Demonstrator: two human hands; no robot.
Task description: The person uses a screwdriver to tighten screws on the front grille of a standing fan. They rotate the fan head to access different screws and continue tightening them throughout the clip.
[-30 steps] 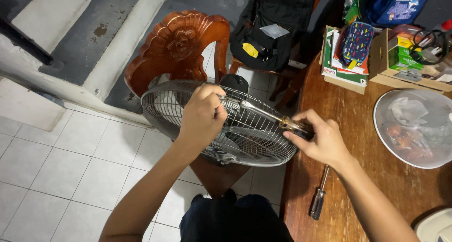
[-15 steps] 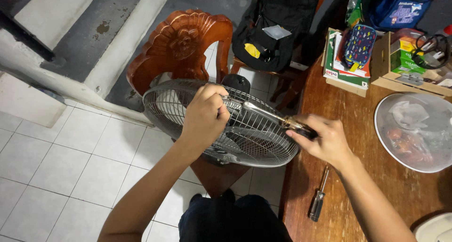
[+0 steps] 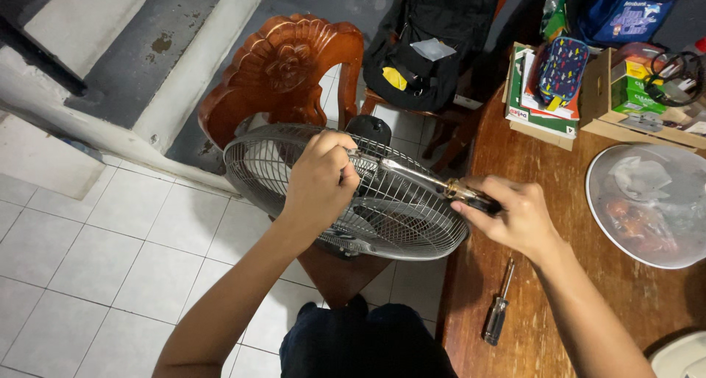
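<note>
Now, per item:

Left hand (image 3: 320, 178): closed in a fist on the wire grille of the fan, fingers curled around the wires near the middle of the guard.

Right hand (image 3: 515, 215): clamped around the dark handle of a long screwdriver (image 3: 426, 181), at the edge of the table.

Long screwdriver: lying almost flat across the grille, shaft pointing toward the left hand; tip hidden behind the fingers, so contact point not possible to tell.

Fan (image 3: 346, 194): grey round wire guard facing up, resting on the seat of a carved wooden chair (image 3: 283, 65), just beside the table; blades visible through the wires.

Wooden table (image 3: 559, 290): brown, worn top, on the right side.

Second screwdriver (image 3: 498, 313): smaller, lying loose on the table, near the right forearm, touched by no hand.

Translucent bowl (image 3: 651, 201): round, on the table; holding crumpled clear plastic and something reddish, too blurred to name.

Cardboard box (image 3: 647, 98): open, at the far table edge; holding green packages, scissors with dark handles and small metal parts.

Patterned pouch (image 3: 560, 73): dark with coloured spots, zipped, lying on a stack of books (image 3: 540, 113) beside the box; contents not visible.

Black bag (image 3: 426, 47): on a second chair behind the fan, with a yellow tag and a grey patch on it.

Blue bag (image 3: 625, 10): at the far corner, behind the box.

Floor (image 3: 88, 253): white tiles, with a concrete step (image 3: 140, 54) at the upper left.
</note>
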